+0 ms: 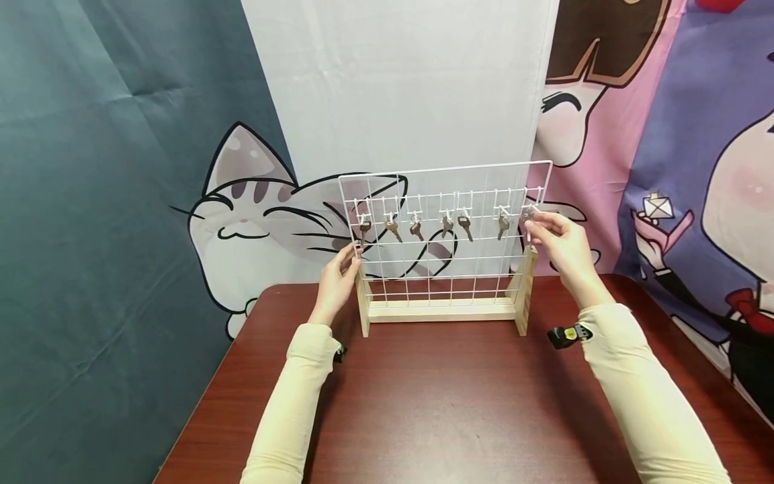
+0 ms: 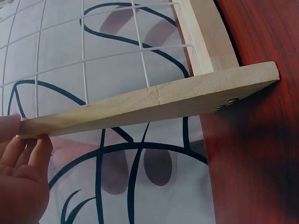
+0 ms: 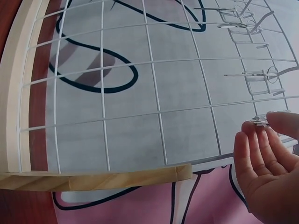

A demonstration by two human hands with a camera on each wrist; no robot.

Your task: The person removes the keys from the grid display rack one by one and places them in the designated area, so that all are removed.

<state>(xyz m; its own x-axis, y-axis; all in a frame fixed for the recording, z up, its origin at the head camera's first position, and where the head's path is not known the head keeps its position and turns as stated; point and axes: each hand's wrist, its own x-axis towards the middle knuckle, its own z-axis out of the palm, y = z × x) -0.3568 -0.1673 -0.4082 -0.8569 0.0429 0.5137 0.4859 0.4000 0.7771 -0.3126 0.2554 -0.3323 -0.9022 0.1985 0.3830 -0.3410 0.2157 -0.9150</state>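
A white wire grid rack (image 1: 447, 275) stands on a wooden base with side posts. Several metal keys (image 1: 465, 226) hang in a row from its hooks. At the rack's left side, my left hand (image 1: 336, 281) pinches the upper end of the wooden side post (image 2: 140, 100), thumb on one face and fingers on the other. My right hand (image 1: 564, 247) is at the far right hook, pinching a silver key (image 3: 259, 121) between thumb and fingertips. Whether that key's ring is on the hook is hidden by the fingers.
The rack stands toward the far edge of a reddish-brown table (image 1: 447, 396). Close behind hangs a cloth backdrop (image 1: 411, 87) with cartoon figures. Each wrist wears a strap; a small black device (image 1: 568, 335) shows at the right one.
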